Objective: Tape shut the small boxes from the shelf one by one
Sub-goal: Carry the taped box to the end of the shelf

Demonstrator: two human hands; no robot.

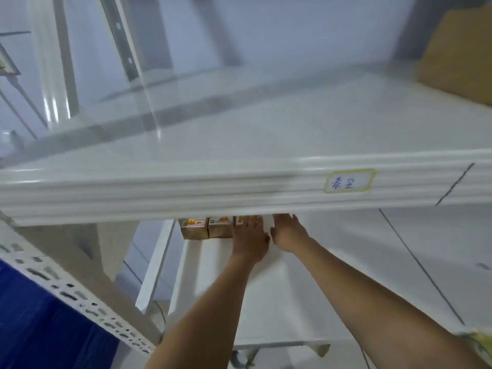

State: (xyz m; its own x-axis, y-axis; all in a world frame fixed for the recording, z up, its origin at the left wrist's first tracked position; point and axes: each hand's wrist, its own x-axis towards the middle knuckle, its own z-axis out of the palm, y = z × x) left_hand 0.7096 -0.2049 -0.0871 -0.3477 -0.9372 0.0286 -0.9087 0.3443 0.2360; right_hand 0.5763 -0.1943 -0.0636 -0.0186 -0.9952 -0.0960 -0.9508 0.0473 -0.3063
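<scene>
— Brown small boxes [206,228] sit in a row at the back of the lower shelf [266,310], tucked under the upper shelf [213,187]. Why both arms in?

— To reach that far. Left hand [250,239] lies flat, fingers straight, on a box; right hand [286,231] beside it, its fingertips hidden, so I cannot tell its grip.
</scene>
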